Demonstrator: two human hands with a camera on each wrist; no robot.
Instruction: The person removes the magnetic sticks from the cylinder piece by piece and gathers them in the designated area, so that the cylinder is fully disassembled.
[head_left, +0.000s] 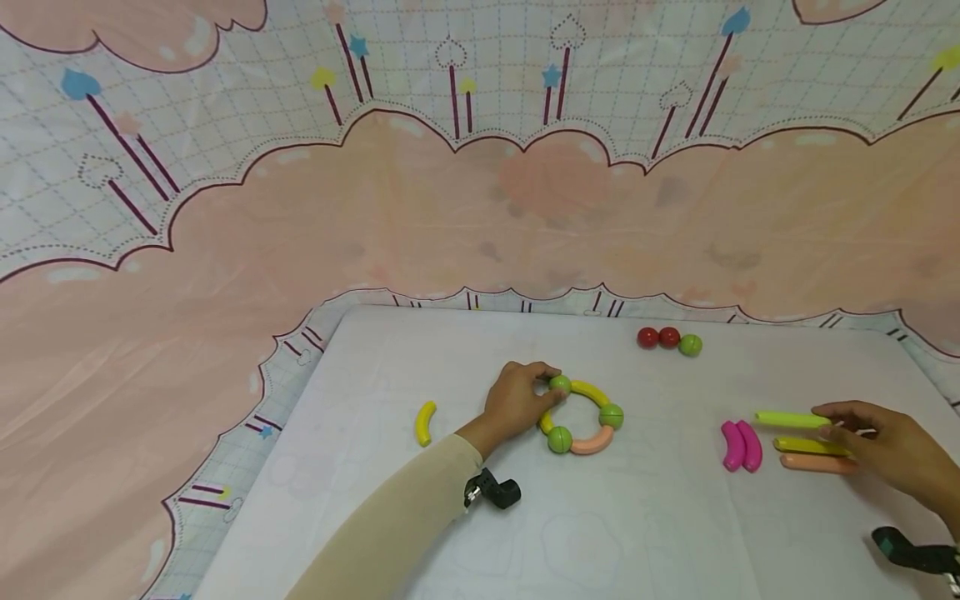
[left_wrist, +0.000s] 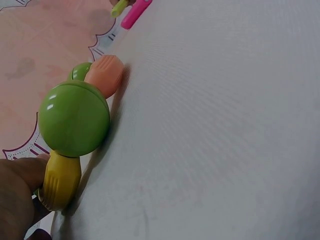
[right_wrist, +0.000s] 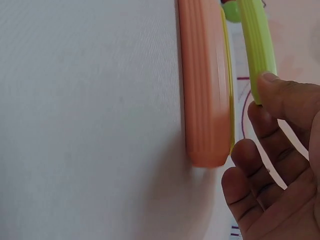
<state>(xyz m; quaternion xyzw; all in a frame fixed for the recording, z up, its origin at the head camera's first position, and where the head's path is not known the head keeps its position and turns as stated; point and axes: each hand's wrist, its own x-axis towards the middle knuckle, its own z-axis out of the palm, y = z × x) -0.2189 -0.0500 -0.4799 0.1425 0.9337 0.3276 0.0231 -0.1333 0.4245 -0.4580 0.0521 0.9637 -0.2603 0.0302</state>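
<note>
A ring of three green balls, yellow curved pieces and a peach curved piece lies on the white table. At the ring's upper left, my left hand grips a green ball between thumb and fingers. In the left wrist view, another green ball joins a yellow piece and the peach piece. My right hand pinches the end of a lime-green stick; its other fingers are bent loosely. Beneath that hand lie a yellow stick and a peach stick.
Two magenta curved pieces lie left of the sticks. Two red balls and a green ball sit at the back of the white table. A single yellow curved piece lies left of my left hand.
</note>
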